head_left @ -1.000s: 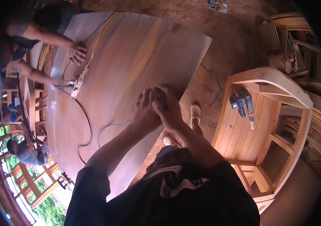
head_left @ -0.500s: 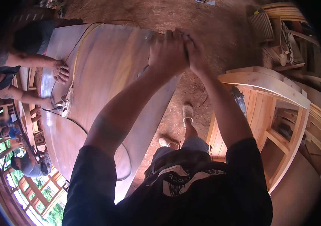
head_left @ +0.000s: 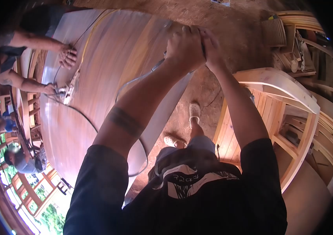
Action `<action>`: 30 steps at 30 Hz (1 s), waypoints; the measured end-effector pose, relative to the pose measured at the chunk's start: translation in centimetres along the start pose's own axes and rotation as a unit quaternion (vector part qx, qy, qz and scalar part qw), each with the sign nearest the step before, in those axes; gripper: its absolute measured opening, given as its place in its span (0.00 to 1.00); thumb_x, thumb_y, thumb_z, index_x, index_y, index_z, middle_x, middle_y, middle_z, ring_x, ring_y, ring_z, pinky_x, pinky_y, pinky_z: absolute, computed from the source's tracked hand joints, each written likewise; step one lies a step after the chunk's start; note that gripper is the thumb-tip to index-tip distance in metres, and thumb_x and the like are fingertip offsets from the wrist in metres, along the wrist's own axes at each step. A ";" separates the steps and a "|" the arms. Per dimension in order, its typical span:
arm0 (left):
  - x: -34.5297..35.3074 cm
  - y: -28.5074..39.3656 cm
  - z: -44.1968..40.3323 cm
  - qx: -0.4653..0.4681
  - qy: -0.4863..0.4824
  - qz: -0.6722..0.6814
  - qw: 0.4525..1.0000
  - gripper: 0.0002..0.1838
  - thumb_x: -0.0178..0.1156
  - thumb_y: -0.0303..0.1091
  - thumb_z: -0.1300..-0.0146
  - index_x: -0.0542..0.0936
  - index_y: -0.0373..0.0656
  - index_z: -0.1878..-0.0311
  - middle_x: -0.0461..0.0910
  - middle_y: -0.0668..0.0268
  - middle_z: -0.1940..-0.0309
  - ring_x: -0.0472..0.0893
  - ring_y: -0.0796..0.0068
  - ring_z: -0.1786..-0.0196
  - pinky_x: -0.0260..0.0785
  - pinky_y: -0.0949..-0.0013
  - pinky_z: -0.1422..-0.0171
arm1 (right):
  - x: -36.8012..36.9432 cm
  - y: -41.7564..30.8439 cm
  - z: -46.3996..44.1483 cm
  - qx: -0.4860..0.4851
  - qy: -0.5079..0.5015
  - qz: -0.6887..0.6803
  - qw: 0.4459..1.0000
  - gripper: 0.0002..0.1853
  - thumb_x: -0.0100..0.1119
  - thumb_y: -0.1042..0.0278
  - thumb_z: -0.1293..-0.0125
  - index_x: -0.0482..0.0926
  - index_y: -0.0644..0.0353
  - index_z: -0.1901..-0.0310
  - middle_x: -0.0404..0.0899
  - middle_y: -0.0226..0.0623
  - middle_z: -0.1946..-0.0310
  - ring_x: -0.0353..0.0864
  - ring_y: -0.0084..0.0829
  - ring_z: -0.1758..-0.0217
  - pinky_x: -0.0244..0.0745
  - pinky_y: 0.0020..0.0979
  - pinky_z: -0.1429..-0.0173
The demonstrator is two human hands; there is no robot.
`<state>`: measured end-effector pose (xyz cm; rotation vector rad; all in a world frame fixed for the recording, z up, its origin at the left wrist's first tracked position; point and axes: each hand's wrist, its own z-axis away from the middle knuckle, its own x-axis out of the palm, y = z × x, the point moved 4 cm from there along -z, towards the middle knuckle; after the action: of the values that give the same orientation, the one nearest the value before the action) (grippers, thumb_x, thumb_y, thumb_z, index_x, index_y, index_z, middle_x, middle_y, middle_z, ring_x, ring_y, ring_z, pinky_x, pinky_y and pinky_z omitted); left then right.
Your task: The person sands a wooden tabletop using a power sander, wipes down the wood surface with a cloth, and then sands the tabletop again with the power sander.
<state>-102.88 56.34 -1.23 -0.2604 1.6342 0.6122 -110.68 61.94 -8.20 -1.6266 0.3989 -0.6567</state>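
Note:
My left hand (head_left: 184, 46) is closed at the far right edge of a large wooden slab (head_left: 108, 70). Pressed close beside it is my right hand (head_left: 212, 51), its fingers curled and slightly blurred. Both grip what looks like a corded power tool, mostly hidden beneath them; its kind cannot be made out. A dark cord (head_left: 125, 84) runs from under my left hand across the slab. On the slab's left side, a co-worker's hand (head_left: 68, 56) is over a cord, while their other hand (head_left: 50, 89) holds a metal-bodied power tool (head_left: 65, 93).
A wooden frame with slats (head_left: 268, 111) stands close on my right. Stacked boards and wood pieces (head_left: 297, 47) lie beyond it. A yellow cord (head_left: 92, 33) crosses the slab. Another person (head_left: 23, 160) is at the lower left. My feet in clogs (head_left: 194, 111) stand on dirt floor.
Both my hands have shifted slightly right and up in view, still together. The co-worker's lower hand and power tool appear a little higher in view. More of the cord near my left forearm shows.

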 end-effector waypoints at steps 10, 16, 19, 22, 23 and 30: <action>-2.4 -1.5 17.4 -0.060 -0.018 0.036 0.997 0.26 0.63 0.35 0.47 0.72 0.29 0.46 0.78 0.46 0.54 0.83 0.45 0.54 0.81 0.52 0.60 | 8.0 -1.3 14.9 0.021 -0.056 0.043 0.997 0.18 0.42 0.61 0.23 0.74 0.63 0.42 0.78 0.39 0.49 0.75 0.27 0.45 0.69 0.30 0.39; -3.5 -2.5 26.3 -0.079 -0.004 0.051 0.996 0.26 0.63 0.36 0.47 0.72 0.30 0.46 0.78 0.46 0.55 0.83 0.44 0.54 0.81 0.51 0.61 | 11.7 0.1 22.5 0.027 -0.089 0.033 0.995 0.18 0.40 0.61 0.22 0.73 0.61 0.42 0.76 0.40 0.46 0.74 0.29 0.42 0.68 0.30 0.36; -3.7 -3.0 30.0 -0.079 0.001 0.066 0.995 0.27 0.63 0.36 0.47 0.72 0.30 0.45 0.77 0.46 0.53 0.82 0.44 0.54 0.81 0.50 0.59 | 13.3 0.2 25.7 0.026 -0.099 0.043 0.994 0.18 0.40 0.61 0.22 0.73 0.61 0.41 0.76 0.40 0.46 0.73 0.29 0.41 0.67 0.30 0.35; -4.0 -3.5 33.8 -0.078 0.000 0.080 0.994 0.29 0.63 0.35 0.47 0.71 0.31 0.43 0.77 0.46 0.51 0.82 0.43 0.53 0.80 0.50 0.57 | 14.9 1.2 29.1 0.079 -0.107 -0.006 0.991 0.17 0.40 0.62 0.21 0.72 0.61 0.40 0.76 0.39 0.46 0.73 0.29 0.41 0.67 0.30 0.35; -4.2 -3.7 35.0 -0.078 -0.001 0.083 0.994 0.29 0.63 0.34 0.47 0.71 0.31 0.43 0.77 0.47 0.50 0.81 0.43 0.53 0.80 0.50 0.56 | 15.6 1.2 30.0 0.105 -0.109 -0.034 0.988 0.17 0.40 0.62 0.21 0.71 0.61 0.40 0.76 0.39 0.46 0.73 0.29 0.41 0.67 0.30 0.35; -5.3 -5.1 44.4 -0.156 -0.005 0.092 0.983 0.32 0.64 0.33 0.47 0.68 0.35 0.39 0.76 0.48 0.48 0.79 0.43 0.47 0.79 0.49 0.52 | 20.2 0.5 37.3 0.015 -0.224 0.053 0.973 0.18 0.42 0.61 0.22 0.69 0.61 0.38 0.75 0.40 0.44 0.74 0.30 0.42 0.69 0.31 0.36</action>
<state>-61.82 74.62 0.50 -0.3361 1.5597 1.0116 -71.82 78.84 -7.25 -1.6546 0.1409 -0.2014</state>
